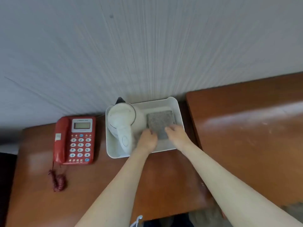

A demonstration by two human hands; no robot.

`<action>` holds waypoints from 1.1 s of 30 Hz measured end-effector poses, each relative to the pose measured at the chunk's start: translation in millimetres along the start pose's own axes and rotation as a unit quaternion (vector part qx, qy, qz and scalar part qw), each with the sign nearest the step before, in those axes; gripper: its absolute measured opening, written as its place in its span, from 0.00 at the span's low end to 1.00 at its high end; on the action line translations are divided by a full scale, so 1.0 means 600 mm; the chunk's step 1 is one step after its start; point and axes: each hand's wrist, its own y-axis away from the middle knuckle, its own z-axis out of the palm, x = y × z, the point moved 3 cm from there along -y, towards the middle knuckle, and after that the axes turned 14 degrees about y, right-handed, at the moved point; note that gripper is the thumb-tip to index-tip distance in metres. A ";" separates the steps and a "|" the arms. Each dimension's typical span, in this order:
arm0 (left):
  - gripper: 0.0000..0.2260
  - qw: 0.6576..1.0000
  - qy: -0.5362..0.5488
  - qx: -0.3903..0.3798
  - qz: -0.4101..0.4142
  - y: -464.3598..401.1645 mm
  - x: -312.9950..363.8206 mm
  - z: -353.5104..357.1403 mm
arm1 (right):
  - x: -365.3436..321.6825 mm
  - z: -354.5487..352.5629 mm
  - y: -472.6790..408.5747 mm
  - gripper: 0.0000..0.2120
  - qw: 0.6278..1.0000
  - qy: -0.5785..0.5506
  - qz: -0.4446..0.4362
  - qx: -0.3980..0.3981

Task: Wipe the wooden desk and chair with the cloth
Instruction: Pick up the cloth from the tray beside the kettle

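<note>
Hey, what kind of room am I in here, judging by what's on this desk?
Probably a hotel or guest room, though an office is possible. A red corded telephone sits on the wooden desk, and beside it a white tray holds a white electric kettle against a plain wall.

A tray (pixel 180 112) sits on the surface (pixel 98 181), pushed back against the wall (pixel 147 46). In the tray, a kettle (pixel 122 122) stands on the left side and a folded cloth (pixel 159 122) lies flat to its right. Both hands rest on the cloth's near edge, the left hand (pixel 147 139) beside the kettle's handle, the right hand (pixel 177 132) toward the tray's right wall. A telephone (pixel 77 140) lies left of the tray, its coiled cord (pixel 58 180) trailing in front. A second, higher surface (pixel 254 136) stands just right of the tray.
</note>
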 end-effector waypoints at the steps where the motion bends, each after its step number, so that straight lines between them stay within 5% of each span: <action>1: 0.10 1.000 0.008 0.004 0.004 -0.009 -0.005 0.007 | 0.007 0.009 -0.013 0.21 1.000 0.009 0.011 0.002; 7: 0.12 0.998 -0.031 0.050 0.024 -0.041 -0.019 0.029 | 0.011 0.037 -0.047 0.37 0.992 0.123 0.023 -0.007; 13: 0.10 0.994 -0.038 0.089 0.054 -0.044 -0.031 0.051 | 0.014 0.036 -0.051 0.18 0.992 0.119 0.034 -0.002; 23: 0.07 0.968 0.202 0.127 0.071 -0.027 -0.012 0.040 | 0.013 0.005 -0.023 0.22 0.993 -0.011 0.010 0.113; 28: 0.13 0.931 0.347 0.108 0.043 0.006 0.047 0.013 | -0.025 -0.041 0.018 0.03 0.975 -0.141 -0.032 0.171; 31: 0.21 0.904 0.424 0.056 0.026 0.035 0.103 -0.006 | -0.067 -0.093 0.050 0.08 0.955 -0.211 -0.050 0.204; 33: 0.17 0.896 0.442 0.026 0.029 0.062 0.147 -0.020 | -0.101 -0.130 0.071 0.13 0.947 -0.237 -0.059 0.211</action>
